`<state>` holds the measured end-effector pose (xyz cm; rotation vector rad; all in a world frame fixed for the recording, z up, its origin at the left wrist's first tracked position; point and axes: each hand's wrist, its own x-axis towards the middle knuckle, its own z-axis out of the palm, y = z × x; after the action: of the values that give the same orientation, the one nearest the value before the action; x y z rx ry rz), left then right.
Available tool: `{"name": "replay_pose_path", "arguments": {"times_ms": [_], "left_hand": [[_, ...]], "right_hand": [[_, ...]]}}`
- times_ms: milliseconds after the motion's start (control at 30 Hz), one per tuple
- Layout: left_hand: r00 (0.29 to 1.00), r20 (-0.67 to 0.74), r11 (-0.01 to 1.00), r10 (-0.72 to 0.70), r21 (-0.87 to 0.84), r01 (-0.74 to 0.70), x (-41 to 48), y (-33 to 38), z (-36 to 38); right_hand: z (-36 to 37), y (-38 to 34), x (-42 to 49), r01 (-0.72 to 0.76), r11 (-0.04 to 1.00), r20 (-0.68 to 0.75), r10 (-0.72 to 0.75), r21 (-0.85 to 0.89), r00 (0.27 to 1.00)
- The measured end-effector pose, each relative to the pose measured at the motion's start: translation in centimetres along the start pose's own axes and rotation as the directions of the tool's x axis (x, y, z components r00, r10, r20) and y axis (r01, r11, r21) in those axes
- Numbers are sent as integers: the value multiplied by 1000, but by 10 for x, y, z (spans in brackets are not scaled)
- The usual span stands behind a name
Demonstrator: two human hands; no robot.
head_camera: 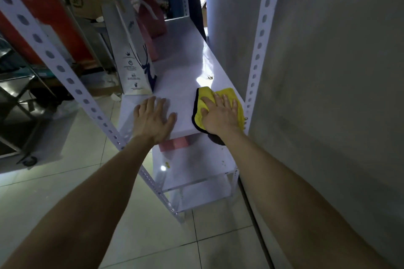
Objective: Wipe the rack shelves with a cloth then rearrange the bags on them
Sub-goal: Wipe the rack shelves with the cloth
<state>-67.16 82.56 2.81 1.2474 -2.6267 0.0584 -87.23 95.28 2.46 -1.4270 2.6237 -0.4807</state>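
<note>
Two bare hands rest on the same white metal shelf (181,72) in the head view, well apart from each other. The left hand (153,118) lies flat near the front edge with fingers spread and holds nothing. I judge that it props the body while the person leans in. The right hand (219,113) presses with straight fingers on the yellow microfibre cloth with a dark border (206,93), at the front right corner of the shelf, just beside the white perforated upright post (260,35). One corner of the cloth hangs over the front edge. The flat palm probably spreads the pressure for wiping, so the wiping step seems to be in hand.

The tall white paper bag with a dark blue deer print (131,57) stands upright at the left side of this shelf, and a pink paper bag (150,35) stands behind it. They seem pushed aside to leave the right strip free for the cloth. A small dark speck of dirt (209,77) lies ahead of the cloth.

Below, a lower white shelf (196,166) carries a pink box (173,144). The rack stands against a grey concrete wall (328,72) on a pale tiled floor (153,236). The room is dim.
</note>
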Motion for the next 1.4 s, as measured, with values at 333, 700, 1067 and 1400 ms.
{"name": "replay_pose_path", "arguments": {"times_ms": [333,700,1067,1400], "left_hand": [[998,-30,998,56,-18,-56,-5,-2,3],[998,-56,999,42,-22,-43,-12,3,-2],[999,-19,999,43,-27,-44,-10,5,-9],[1000,8,999,25,-31,-25,-6,0,-3]], "right_hand": [[0,8,109,-75,995,31,77,-67,997],[16,-27,215,135,985,51,-130,-109,990],[4,-24,61,291,956,28,-290,-47,957],[0,-5,31,213,977,29,-212,-22,977]]}}
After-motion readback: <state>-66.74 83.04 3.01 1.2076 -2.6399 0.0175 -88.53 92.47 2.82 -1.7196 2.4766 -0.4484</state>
